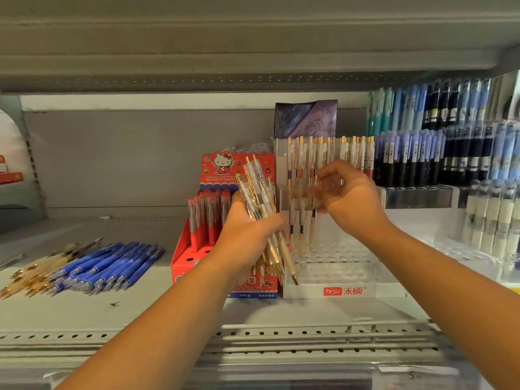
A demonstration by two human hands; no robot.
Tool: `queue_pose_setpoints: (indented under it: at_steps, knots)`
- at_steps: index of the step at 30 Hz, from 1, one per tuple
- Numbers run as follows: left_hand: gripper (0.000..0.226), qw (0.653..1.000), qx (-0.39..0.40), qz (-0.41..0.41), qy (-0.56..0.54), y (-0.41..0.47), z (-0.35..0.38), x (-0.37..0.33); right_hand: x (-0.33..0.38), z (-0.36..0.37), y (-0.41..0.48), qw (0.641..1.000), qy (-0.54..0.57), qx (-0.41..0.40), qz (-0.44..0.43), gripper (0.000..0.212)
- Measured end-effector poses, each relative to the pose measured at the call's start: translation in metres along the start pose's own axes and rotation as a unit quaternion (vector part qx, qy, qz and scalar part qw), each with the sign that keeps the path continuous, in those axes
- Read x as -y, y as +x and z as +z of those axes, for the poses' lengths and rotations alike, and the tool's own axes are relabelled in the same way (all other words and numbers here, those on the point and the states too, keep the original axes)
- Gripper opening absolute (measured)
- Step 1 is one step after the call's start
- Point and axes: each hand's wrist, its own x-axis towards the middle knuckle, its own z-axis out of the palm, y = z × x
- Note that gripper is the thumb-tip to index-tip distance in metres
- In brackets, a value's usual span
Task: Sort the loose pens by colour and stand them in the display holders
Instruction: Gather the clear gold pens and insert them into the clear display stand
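The left hand is clenched round a bundle of gold pens, tips down, in front of the red box and the clear holder. Loose blue pens lie on the shelf well to the left. Further in, the right hand reaches with curled fingers among the standing pens in that holder, but blur hides whether it pinches one.
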Motion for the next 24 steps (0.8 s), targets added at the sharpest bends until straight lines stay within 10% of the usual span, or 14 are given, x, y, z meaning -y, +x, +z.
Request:
queue_pose_setpoints:
  at_steps: [14,24]
  knots:
    - [0.049,1.000,0.011,-0.006,-0.019,0.000,0.001,0.001,-0.004,-0.002,-0.006,0.992,-0.077,0.091,0.048,0.035]
    - [0.043,0.999,0.031,0.008,-0.039,-0.002,0.001,0.003,0.010,0.001,-0.014,0.990,-0.138,-0.016,0.021,0.021]
